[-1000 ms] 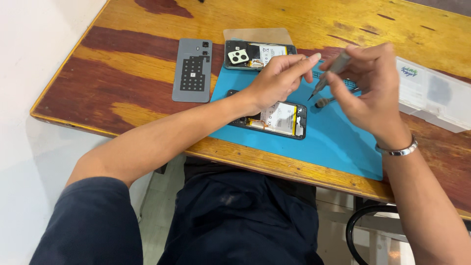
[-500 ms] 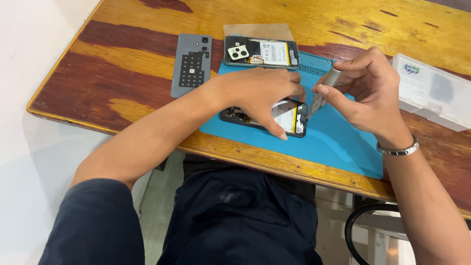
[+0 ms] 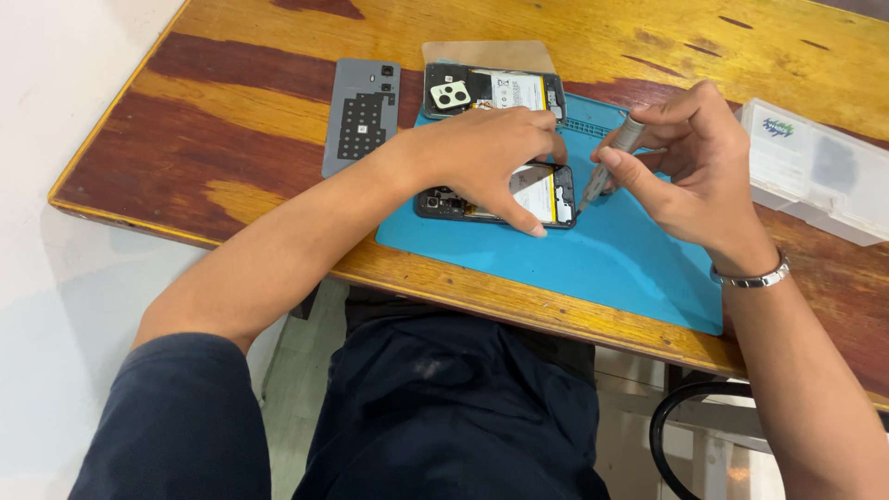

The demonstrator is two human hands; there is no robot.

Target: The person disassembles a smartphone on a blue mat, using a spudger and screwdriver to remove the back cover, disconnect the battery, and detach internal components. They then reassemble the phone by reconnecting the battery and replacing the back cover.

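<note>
Far left on the wooden table [image 3: 231, 139], a grey phone back cover [image 3: 361, 116] is laid flat, inner side up, just off the blue work mat [image 3: 593, 268]. Next over, a second opened phone [image 3: 491, 91] with a pale camera block is parked at the mat's top edge, partly on a brown card. Below that, the opened phone [image 3: 546, 196] being worked on is laid on the mat, insides showing — most of it is covered by the left hand [image 3: 486, 157], which is pressed down on it with fingers bent and spread, one fingertip planted on the mat at the phone's near edge. Right beside it, a slim grey screwdriver [image 3: 611, 157] is pinched between thumb and fingers of the right hand [image 3: 694, 171], tilted, tip down at the phone's right end. A metal bracelet is worn on that wrist. Far right, a white plastic box [image 3: 815, 171] is sat on the table, off the mat.
</note>
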